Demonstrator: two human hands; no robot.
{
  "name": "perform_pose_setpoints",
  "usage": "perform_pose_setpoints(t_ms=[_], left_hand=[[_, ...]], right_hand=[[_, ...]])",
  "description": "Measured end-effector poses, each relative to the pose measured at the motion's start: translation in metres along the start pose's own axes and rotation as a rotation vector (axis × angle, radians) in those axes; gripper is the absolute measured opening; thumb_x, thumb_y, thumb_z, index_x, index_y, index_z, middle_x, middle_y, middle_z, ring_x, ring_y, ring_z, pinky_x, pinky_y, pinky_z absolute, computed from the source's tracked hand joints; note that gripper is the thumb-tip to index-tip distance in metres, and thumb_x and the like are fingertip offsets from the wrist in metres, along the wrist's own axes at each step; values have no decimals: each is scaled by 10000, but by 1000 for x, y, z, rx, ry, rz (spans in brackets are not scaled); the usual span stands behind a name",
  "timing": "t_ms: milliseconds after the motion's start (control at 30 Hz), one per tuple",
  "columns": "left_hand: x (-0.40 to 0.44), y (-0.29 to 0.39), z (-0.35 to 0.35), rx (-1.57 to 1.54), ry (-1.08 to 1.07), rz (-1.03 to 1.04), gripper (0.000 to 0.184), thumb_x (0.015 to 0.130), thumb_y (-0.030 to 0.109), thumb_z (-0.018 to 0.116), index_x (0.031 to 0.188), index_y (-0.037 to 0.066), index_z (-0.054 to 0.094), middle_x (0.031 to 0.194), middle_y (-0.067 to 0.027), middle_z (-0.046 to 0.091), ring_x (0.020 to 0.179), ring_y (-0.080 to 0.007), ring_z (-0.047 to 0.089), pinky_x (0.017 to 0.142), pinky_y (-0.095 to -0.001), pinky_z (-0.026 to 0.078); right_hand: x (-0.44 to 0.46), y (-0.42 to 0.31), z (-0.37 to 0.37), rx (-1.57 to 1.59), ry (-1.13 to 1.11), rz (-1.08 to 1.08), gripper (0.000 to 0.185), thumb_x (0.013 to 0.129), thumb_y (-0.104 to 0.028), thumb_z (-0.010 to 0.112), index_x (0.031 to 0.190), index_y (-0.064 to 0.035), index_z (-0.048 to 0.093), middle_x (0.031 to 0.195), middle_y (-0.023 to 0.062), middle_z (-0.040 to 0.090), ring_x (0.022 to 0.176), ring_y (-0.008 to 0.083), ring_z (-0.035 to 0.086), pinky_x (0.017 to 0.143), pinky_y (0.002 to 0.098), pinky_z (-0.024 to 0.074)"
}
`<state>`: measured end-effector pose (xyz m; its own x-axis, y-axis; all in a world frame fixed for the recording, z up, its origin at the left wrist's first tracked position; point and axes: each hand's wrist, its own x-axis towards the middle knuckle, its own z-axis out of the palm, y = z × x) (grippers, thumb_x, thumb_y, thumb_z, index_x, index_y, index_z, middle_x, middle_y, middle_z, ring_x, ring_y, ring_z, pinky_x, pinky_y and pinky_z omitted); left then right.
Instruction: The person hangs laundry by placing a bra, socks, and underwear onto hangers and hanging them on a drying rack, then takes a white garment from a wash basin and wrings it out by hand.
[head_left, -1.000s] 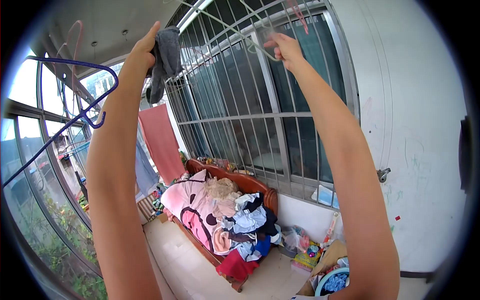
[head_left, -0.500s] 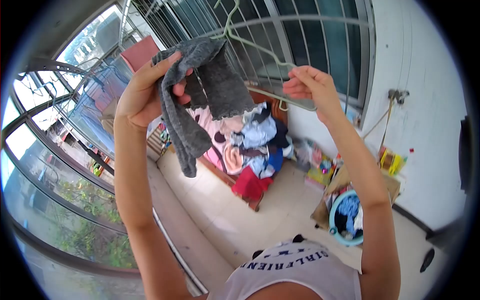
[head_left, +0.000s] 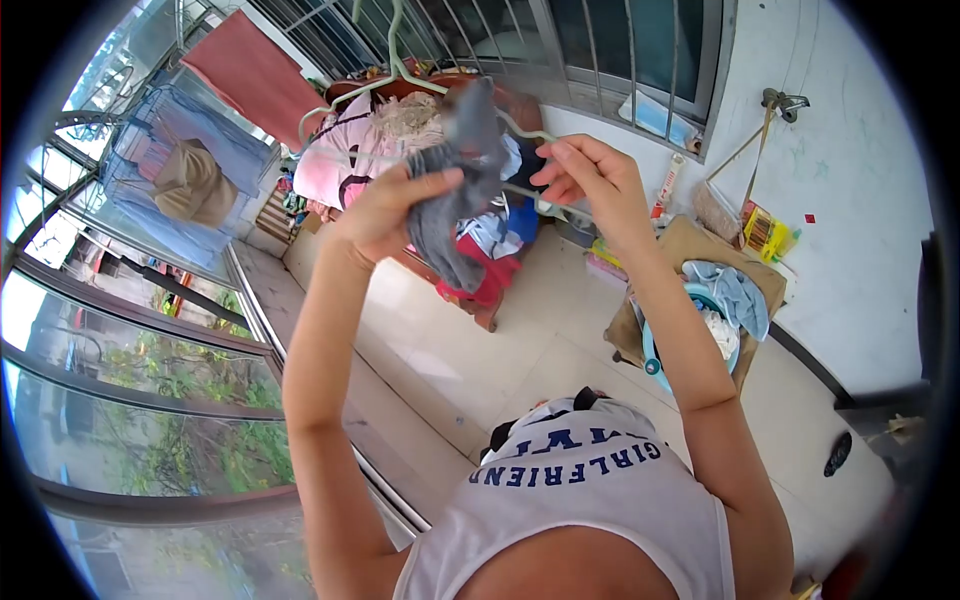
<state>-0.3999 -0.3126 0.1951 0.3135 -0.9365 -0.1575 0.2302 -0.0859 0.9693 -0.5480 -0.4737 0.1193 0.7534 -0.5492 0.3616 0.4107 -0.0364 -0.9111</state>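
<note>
In the head view, my left hand point(head_left: 385, 215) is closed on a dark grey cloth garment point(head_left: 442, 235), with the thumb lying across it. The cloth is bunched, and its top part is blurred. Behind it hangs a pale green hanger point(head_left: 398, 65), its left arm bare. The garment covers the middle of the hanger, and I cannot tell whether any of it is still looped there. My right hand point(head_left: 598, 185) has its fingers bent at the hanger's right end, pinching it.
Clothes point(head_left: 340, 160) are heaped on a wooden seat ahead. At right, a blue basin point(head_left: 655, 365) of laundry sits on a cardboard box point(head_left: 625, 330). Barred windows point(head_left: 640, 60) face me. Hung jeans point(head_left: 145, 215) and a red cloth point(head_left: 255, 75) are at left.
The grey garment, earlier draped over the hanger's left side, is now bunched further right in my left hand, baring the hanger's left arm. The camera view has tilted and shifted.
</note>
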Motion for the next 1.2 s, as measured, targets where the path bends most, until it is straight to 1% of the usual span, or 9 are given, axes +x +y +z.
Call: perform_pose_setpoints(t_ms=[67,267,333,467,500,633,767,867,1200], left_hand=[[-4,-17,-6,-35,-25,-52,373,847,96,562,1193,-4,463,1074,-111,578,953,-198,583,826,-318,486],[-2,-40,-15,-157,28,33,422,876,107,492,1279,30,391,1036,-152,583,775,-159,593,695,-265,498],[-2,-35,-18,-254,19,149,352,876,80,486,1216,17,422,1051,-124,589,935,-195,591,817,-307,482],[5,-37,-35,-263,-16,136,356,885,89,464,1229,18,401,1124,-144,564,724,-113,562,643,-229,475],[4,-33,-23,-267,121,123,353,895,106,449,1232,14,393,1146,-137,556,572,-54,445,521,-176,401],[-2,-26,-32,-486,32,59,348,917,164,418,1222,-4,402,1137,-121,559,476,-3,281,431,-151,286],[-6,-16,-37,-483,-22,-58,347,922,172,406,1216,-13,415,1155,-112,544,434,-11,265,424,-153,290],[-10,-5,-36,-327,-107,136,355,929,168,391,1243,2,406,1166,-111,535,399,-5,259,386,-149,267],[-18,19,-29,-301,-189,242,355,931,145,376,1256,5,393,1236,-154,485,387,12,288,367,-134,268]], right_hand=[[-5,-1,0,-24,13,4,278,902,-255,481,961,-12,604,761,65,644,644,78,589,591,183,458],[-16,8,1,-44,-31,102,255,898,-266,494,924,-40,612,767,42,640,674,76,593,573,185,449],[-19,13,3,-52,-102,160,254,898,-267,493,921,-43,611,772,37,640,661,73,588,576,188,449],[-24,21,13,-19,-105,204,263,903,-260,482,925,-29,606,763,63,635,627,90,589,550,191,471],[-24,24,14,-18,-105,204,263,903,-260,482,925,-29,606,763,63,635,627,90,589,550,191,471],[-29,30,21,68,-47,261,279,908,-286,471,952,-34,582,798,63,618,624,91,577,540,210,484],[-32,38,19,200,45,331,300,902,-322,478,960,-42,569,835,66,606,629,97,571,533,236,498],[-35,48,18,315,124,427,292,896,-307,487,951,-28,551,821,73,600,600,116,583,490,253,514],[-41,61,17,331,109,516,292,890,-329,499,955,-50,560,799,53,594,586,104,577,493,258,523]])
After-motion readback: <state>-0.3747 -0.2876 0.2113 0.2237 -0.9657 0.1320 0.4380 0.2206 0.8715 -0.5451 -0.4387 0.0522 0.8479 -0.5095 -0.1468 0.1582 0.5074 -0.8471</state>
